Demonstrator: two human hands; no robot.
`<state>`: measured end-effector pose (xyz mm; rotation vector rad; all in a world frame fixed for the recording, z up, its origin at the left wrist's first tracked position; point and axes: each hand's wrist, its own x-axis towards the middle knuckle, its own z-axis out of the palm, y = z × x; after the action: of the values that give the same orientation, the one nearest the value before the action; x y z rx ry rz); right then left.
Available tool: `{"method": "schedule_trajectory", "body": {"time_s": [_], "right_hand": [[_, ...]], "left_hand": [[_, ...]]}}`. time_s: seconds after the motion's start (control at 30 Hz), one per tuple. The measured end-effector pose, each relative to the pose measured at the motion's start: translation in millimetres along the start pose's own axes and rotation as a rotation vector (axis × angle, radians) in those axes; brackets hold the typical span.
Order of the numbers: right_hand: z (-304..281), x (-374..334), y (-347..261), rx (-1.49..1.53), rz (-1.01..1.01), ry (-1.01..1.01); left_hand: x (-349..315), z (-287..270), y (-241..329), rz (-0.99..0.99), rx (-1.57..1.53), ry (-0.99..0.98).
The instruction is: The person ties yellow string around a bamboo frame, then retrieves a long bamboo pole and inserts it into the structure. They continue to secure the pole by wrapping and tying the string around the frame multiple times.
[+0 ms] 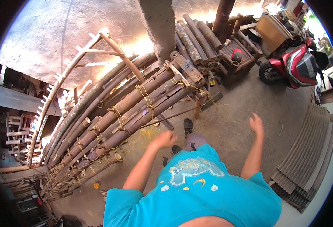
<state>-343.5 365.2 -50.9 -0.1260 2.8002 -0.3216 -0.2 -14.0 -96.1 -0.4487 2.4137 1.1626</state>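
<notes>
My left hand (165,139) is closed in a loose fist, with nothing showing in it. It hangs in the air to the right of a long bundle of bamboo poles (130,126) tied with yellow cord (147,99). Out to the right, my right hand (256,124) is raised over the bare floor, its fingers loosely bent and a little apart. No object shows in it, and it touches nothing. Below my hands, one dark shoe (188,126) stands forward on the floor, the other partly hidden by my clothing.
Cut bamboo (196,41) lies stacked at the back, beside a wooden bench (246,56) with a red object on it. A red motorbike (297,68) stands far right, corrugated sheets (306,155) nearer. A curved bamboo frame (62,77) leans left. A yellow roll (96,185) lies on the floor.
</notes>
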Motion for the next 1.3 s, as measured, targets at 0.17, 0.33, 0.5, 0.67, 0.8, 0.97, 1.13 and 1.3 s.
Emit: {"method": "schedule_trajectory", "body": {"time_s": [0.17,0.33,0.5,0.67,0.8,0.97,1.13,1.3], "right_hand": [[38,-22,-203,0.521,-0.826,0.110],[48,-39,-301,0.322,-1.060,0.237],[63,-15,-311,0.407,-1.149,0.184],[54,-3,-322,0.335,-1.184,0.047],[36,5,-338,0.231,-1.231,-0.069],[34,4,-363,-0.049,-1.236,-0.009],[47,3,-368,-0.086,-1.237,0.048],[51,4,-367,0.229,-1.180,0.026]], "left_hand": [[78,-110,60,0.268,0.242,0.970],[116,-143,54,0.020,0.368,0.862],[105,-150,51,-0.021,0.213,0.792],[121,-143,58,-0.056,0.235,0.919],[132,-147,67,-0.179,0.196,0.801],[140,-156,79,-0.227,0.071,0.760],[141,-160,80,-0.221,0.007,0.741],[139,-158,70,-0.155,-0.018,0.734]]}}
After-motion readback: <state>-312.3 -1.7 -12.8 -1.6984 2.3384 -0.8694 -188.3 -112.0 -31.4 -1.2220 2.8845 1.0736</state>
